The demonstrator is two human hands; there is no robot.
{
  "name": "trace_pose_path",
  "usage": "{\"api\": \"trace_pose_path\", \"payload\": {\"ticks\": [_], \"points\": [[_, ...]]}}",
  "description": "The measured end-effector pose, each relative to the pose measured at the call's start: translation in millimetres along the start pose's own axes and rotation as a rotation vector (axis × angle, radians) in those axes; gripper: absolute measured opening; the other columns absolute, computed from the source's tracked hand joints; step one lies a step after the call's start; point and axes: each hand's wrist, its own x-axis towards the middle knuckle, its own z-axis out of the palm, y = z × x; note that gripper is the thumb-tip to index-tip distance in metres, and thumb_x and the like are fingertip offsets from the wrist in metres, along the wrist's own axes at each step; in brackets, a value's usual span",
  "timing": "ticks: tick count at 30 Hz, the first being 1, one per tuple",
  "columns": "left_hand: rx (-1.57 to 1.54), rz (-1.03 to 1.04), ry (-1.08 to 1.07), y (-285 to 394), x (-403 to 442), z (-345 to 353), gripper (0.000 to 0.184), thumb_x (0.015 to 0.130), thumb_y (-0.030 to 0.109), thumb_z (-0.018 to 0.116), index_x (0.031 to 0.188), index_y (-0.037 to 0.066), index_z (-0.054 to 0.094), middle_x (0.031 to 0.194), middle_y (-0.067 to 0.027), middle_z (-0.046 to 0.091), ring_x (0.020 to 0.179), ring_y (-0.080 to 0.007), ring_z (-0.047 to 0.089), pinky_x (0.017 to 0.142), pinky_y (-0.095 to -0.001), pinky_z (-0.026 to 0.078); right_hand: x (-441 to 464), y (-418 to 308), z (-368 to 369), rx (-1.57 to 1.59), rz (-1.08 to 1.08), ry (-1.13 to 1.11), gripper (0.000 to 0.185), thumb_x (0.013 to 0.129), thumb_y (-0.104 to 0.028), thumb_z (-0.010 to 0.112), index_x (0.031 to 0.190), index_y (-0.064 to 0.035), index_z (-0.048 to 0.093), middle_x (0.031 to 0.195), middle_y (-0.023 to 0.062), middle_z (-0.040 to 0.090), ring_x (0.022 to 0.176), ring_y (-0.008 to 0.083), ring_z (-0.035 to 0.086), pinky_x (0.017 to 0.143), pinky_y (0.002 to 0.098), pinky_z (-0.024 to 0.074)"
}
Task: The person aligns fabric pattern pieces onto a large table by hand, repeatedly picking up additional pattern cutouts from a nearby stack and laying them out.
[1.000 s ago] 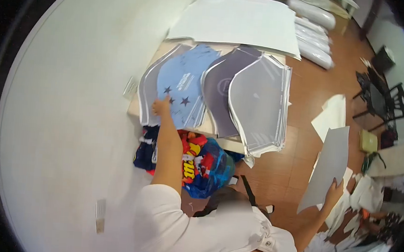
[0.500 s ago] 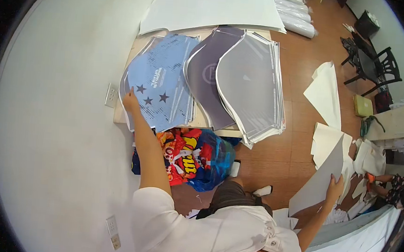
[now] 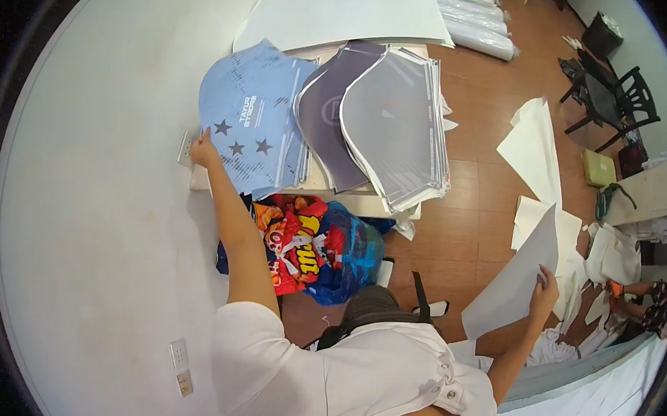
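Note:
My left hand (image 3: pixel 204 151) is closed on the lower left edge of a blue printed sheet (image 3: pixel 266 118) with dark stars and white lettering. That sheet lies on top of a stack at the left of the table and reaches past its left side. My right hand (image 3: pixel 546 291) grips the edge of a plain grey sheet (image 3: pixel 510 276), held out in the air to the right. Beside the blue stack lie a dark purple sheet pile (image 3: pixel 328 115) and a grey sheet pile (image 3: pixel 401 128) with white borders, partly overlapping.
Large white sheets (image 3: pixel 347 12) cover the back of the table. Under the front edge sits a bag of bright printed fabric (image 3: pixel 307 249). Cream offcuts (image 3: pixel 535 149) lie on the floor at right, near a black chair (image 3: pixel 615 104). Another person's arm (image 3: pixel 633 288) shows at far right.
The blue sheet has shifted left over the table's side, with my left hand on its edge. My right hand and the grey sheet have moved slightly left and up.

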Motion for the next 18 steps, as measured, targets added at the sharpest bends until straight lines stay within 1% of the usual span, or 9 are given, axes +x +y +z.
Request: {"api": "trace_pose_path", "payload": {"ticks": [2, 5, 7, 10, 12, 14, 15, 17, 18], "points": [[-0.044, -0.07, 0.013, -19.7, -5.9, 10.9, 0.03, 0.078, 0.033, 0.06, 0.071, 0.005, 0.067, 0.072, -0.0083, 0.065, 0.061, -0.0234, 0.057, 0.062, -0.0312, 0.045, -1.7, -0.3, -2.8, -0.047, -0.005, -0.043, 0.032, 0.073, 0.008, 0.049, 0.103, 0.0002, 0.057, 0.103, 0.0119, 0.06, 0.091, 0.0252, 0.058, 0.077, 0.03, 0.0459], [-0.14, -0.237, -0.032, -52.9, -21.9, 19.6, 0.021, 0.079, 0.026, 0.058, 0.084, 0.006, 0.062, 0.078, -0.0077, 0.063, 0.065, -0.0213, 0.056, 0.063, -0.0312, 0.045, -12.1, 4.2, 9.8, -0.068, -0.006, -0.066, 0.031, 0.074, 0.008, 0.05, 0.103, 0.0007, 0.057, 0.103, 0.0116, 0.06, 0.09, 0.0252, 0.058, 0.077, 0.0299, 0.0459], [-0.446, -0.4, -0.228, -77.9, -30.6, 24.8, 0.02, 0.079, 0.022, 0.057, 0.092, 0.007, 0.058, 0.082, -0.0074, 0.061, 0.068, -0.0198, 0.055, 0.064, -0.0312, 0.044, -19.6, 0.6, 23.8, -0.086, -0.007, -0.081, 0.03, 0.074, 0.007, 0.05, 0.103, 0.0012, 0.056, 0.102, 0.0114, 0.06, 0.089, 0.0251, 0.059, 0.077, 0.0297, 0.0459], [-1.007, -0.666, -0.709, -111.3, -43.6, 27.0, 0.026, 0.08, 0.016, 0.056, 0.105, 0.009, 0.053, 0.088, -0.0069, 0.059, 0.072, -0.0177, 0.053, 0.065, -0.0312, 0.044, -26.2, -15.5, 34.9, -0.059, 0.032, -0.103, 0.029, 0.075, 0.007, 0.05, 0.103, 0.0002, 0.057, 0.101, 0.011, 0.061, 0.088, 0.025, 0.059, 0.076, 0.0299, 0.0459], [-1.13, -0.612, -0.819, -116.4, -67.7, 14.8, 0.034, 0.081, 0.011, 0.055, 0.114, 0.01, 0.05, 0.092, -0.0065, 0.058, 0.075, -0.0163, 0.052, 0.066, -0.0312, 0.043, -25.0, -29.6, 48.0, -0.016, 0.069, -0.084, 0.029, 0.076, 0.006, 0.051, 0.103, -0.0008, 0.057, 0.1, 0.0107, 0.062, 0.088, 0.0249, 0.059, 0.076, 0.0301, 0.0459], [-1.133, -0.522, -0.8, -110.6, -103.8, -7.7, 0.038, 0.081, 0.011, 0.054, 0.118, 0.008, 0.048, 0.095, -0.0065, 0.058, 0.077, -0.0151, 0.053, 0.069, -0.0275, 0.042, -24.0, -39.4, 60.3, -0.035, 0.037, -0.115, 0.029, 0.076, 0.006, 0.051, 0.103, -0.001, 0.057, 0.1, 0.0106, 0.062, 0.088, 0.0246, 0.059, 0.076, 0.0298, 0.0459], [-1.084, -0.527, -0.698, -111.6, -116.8, -13.6, 0.04, 0.081, 0.011, 0.055, 0.119, 0.005, 0.047, 0.097, -0.0075, 0.059, 0.08, -0.0153, 0.055, 0.069, -0.0244, 0.042, -23.4, -44.0, 65.3, -0.053, 0.016, -0.128, 0.029, 0.076, 0.006, 0.05, 0.104, -0.0013, 0.057, 0.1, 0.0105, 0.062, 0.088, 0.0244, 0.059, 0.076, 0.0296, 0.046], [-1.02, -0.504, -0.632, -121.8, -140.1, -27.2, 0.038, 0.081, 0.011, 0.055, 0.117, 0.0, 0.049, 0.103, -0.01, 0.058, 0.084, -0.0174, 0.056, 0.074, -0.024, 0.043, -23.4, -54.2, 74.5, -0.09, -0.029, -0.155, 0.03, 0.076, 0.006, 0.05, 0.105, -0.0018, 0.057, 0.1, 0.0102, 0.062, 0.089, 0.0238, 0.059, 0.076, 0.0292, 0.0461], [-0.882, -0.433, -0.611, -117.1, -150.7, -35.1, 0.036, 0.081, 0.013, 0.056, 0.115, 0.0, 0.052, 0.104, -0.0105, 0.058, 0.084, -0.0182, 0.056, 0.075, -0.025, 0.044, -21.9, -59.7, 80.1, -0.089, -0.043, -0.163, 0.03, 0.076, 0.006, 0.05, 0.105, -0.0018, 0.057, 0.1, 0.0102, 0.062, 0.089, 0.0238, 0.059, 0.076, 0.0292, 0.0461]]}}
